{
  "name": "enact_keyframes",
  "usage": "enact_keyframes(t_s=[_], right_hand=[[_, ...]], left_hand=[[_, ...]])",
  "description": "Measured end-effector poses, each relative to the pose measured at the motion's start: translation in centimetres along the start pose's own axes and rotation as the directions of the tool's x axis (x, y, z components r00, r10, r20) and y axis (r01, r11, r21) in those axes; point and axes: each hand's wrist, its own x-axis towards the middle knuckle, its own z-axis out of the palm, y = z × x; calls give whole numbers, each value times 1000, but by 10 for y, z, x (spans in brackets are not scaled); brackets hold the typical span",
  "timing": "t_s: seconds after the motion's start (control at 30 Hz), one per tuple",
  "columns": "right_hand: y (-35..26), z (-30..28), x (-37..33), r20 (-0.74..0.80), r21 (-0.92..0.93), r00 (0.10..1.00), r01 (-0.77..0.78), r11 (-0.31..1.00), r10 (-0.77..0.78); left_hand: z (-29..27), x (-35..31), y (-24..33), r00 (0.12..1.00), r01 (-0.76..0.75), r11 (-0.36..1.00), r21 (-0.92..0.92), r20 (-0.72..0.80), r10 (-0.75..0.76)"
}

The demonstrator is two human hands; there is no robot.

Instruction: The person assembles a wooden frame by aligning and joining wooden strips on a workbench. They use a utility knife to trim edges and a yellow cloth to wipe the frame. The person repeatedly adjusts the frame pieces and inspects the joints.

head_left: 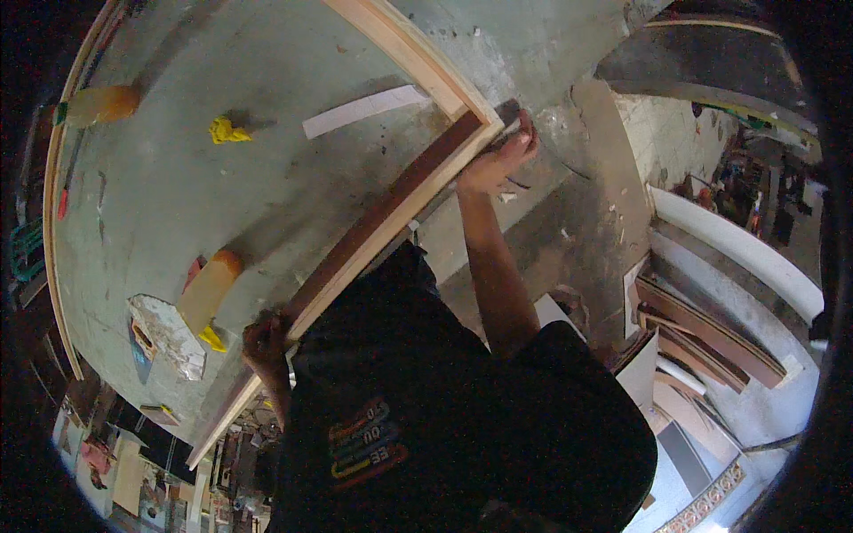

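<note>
A long wooden frame (391, 209) with pale edges and a dark brown inner face lies along the near side of a grey-green worktop (293, 186), close to my body. My left hand (265, 342) is closed round its near rail at the lower left. At the corner where two rails meet, my right hand (502, 162) presses against the outer side with curled fingers. Something dark shows beside those fingertips, too unclear to name. Inside the frame, near that corner, rests a pale flat strip (364, 110).
On the worktop are a yellowish bottle (209, 289), another orange-tinted bottle (102, 104), a crumpled yellow piece (229, 131), a worn whitish slab (173, 342) and a red-handled tool (63, 202). Boards (702, 329) lean at the right. A person (96, 457) appears lower left.
</note>
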Motion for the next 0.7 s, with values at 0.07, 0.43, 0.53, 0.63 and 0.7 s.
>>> enact_keyframes(t_s=[0.07, 0.43, 0.53, 0.63, 0.7], right_hand=[[2, 0, 1, 31, -111, 1000, 5, 994, -2], [67, -10, 17, 227, -561, 804, 569, 601, -550], [64, -28, 31, 352, -511, 769, 635, 579, -533], [55, -34, 35, 491, -319, 698, 701, 638, -521], [51, -31, 25, 575, -229, 643, 720, 655, -506]], left_hand=[[-1, 7, 2, 1000, -9, 1000, -19, 29, 10], [-15, 18, 10, 976, 204, 971, -121, 108, -191], [-23, 10, 7, 980, -73, 898, 434, 200, -17], [-14, -14, 16, 945, -279, 828, 487, -16, 328], [-6, -30, 25, 879, -278, 851, 445, -239, 412]])
